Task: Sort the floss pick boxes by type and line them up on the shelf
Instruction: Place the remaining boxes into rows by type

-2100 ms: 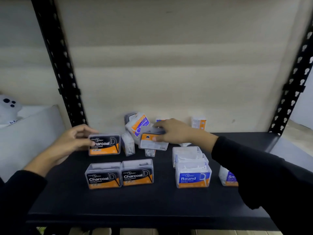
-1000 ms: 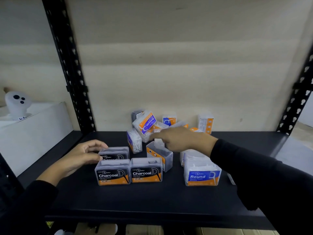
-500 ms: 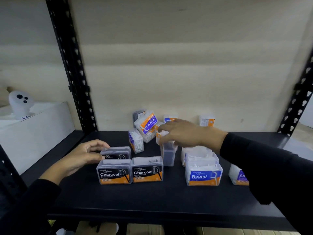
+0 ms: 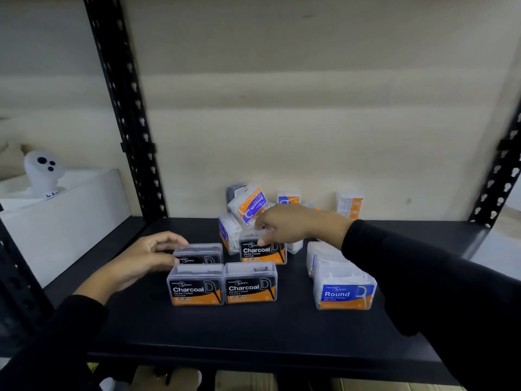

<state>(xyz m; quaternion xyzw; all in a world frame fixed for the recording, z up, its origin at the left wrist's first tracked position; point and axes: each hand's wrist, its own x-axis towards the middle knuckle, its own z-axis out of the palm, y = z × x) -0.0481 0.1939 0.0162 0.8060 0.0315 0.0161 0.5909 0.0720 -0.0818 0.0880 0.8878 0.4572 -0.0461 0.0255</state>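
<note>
Clear boxes on black shelf (image 4: pixel 253 334): 4 Charcoal w/ dark picks, 1 Round box (image 4: pixel 342 292) w/ white picks in front, 1 Smooth box (image 4: pixel 249 206) tilted at the back. R hand (image 4: pixel 296 224) pinches 4th Charcoal box (image 4: pixel 263 251) by its top, thumb on label, just behind front-right Charcoal box (image 4: pixel 251 285). L hand (image 4: pixel 146 258) fingers curl round left end of rear-left Charcoal box (image 4: pixel 200 253).

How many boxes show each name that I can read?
Charcoal: 3
Round: 1
Smooth: 1
Total: 5
The other boxes hide their names.
</note>
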